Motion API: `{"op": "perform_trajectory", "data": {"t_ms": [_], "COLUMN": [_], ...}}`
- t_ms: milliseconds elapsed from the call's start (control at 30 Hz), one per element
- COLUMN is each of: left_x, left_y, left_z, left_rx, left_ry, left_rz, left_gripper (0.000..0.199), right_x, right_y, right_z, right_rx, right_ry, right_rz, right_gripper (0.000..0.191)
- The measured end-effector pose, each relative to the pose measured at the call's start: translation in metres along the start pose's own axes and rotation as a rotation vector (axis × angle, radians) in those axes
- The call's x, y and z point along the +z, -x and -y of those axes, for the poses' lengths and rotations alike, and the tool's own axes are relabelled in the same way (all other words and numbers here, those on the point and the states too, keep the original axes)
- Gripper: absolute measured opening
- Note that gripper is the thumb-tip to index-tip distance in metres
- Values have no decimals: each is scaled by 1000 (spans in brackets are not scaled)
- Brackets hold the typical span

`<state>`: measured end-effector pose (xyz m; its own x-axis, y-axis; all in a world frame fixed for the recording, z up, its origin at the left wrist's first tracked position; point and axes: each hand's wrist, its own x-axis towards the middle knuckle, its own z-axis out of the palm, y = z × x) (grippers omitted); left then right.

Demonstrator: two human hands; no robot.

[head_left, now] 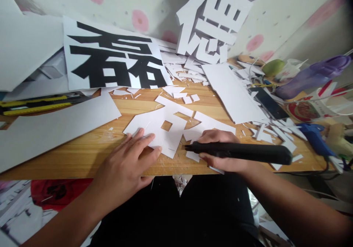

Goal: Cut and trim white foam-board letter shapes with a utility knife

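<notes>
The left hand [128, 162] lies open, fingertips on a white foam-board cutout [150, 124], gripping nothing. The cutout lies on the wooden tabletop [91, 149]. The right hand [216, 136] is closed around a black handheld tool [245, 153] and hides part of the adjacent white board [211, 123]; the tool's dark tip is indistinct.

Craft workspace: wooden table [93, 144] with white offcuts [187, 99], blue glue gun [316, 139] and yellow-black cutters [35, 110].
</notes>
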<state>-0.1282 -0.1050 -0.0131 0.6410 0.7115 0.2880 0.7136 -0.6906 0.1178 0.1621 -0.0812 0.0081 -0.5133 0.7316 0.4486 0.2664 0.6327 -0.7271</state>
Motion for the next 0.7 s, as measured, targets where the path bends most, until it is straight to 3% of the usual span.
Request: {"op": "perform_trajectory", "data": {"t_ms": [100, 333, 700], "left_x": [0, 0, 0], "left_y": [-1, 1, 0], "left_z": [-1, 0, -1], "left_rx": [9, 27, 14], "left_ry": [-18, -23, 7], "left_rz": [10, 14, 16], "left_gripper": [57, 66, 65], "right_x": [7, 33, 32], "right_y": [-9, -23, -27], "right_z": [8, 0, -1], "right_rx": [27, 8, -8], "right_ry": [-1, -17, -20], "right_rz": [-84, -31, 3], "right_gripper": [17, 23, 18]}}
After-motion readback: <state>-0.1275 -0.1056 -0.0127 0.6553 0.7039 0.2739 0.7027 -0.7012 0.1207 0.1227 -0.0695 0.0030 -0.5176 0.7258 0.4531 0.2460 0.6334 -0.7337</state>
